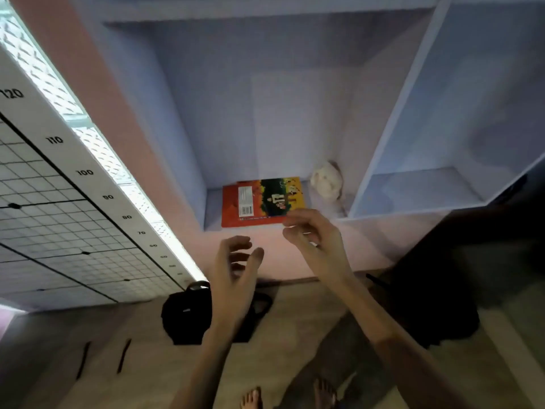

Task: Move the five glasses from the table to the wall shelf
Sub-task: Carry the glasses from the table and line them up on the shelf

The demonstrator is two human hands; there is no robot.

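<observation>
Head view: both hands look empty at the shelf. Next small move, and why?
Probably turn back toward the table for a glass. The left hand and right hand are open and hold nothing, and the shelf shows only a book and a white lump, no glasses.

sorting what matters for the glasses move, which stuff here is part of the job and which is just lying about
Part of the job:
- wall shelf
- left hand, empty
- right hand, empty
No glasses or table are in view.

Just lying about:
- orange book in the shelf bay
- white lump beside it
- black bag on the floor
- grid board at left
</observation>
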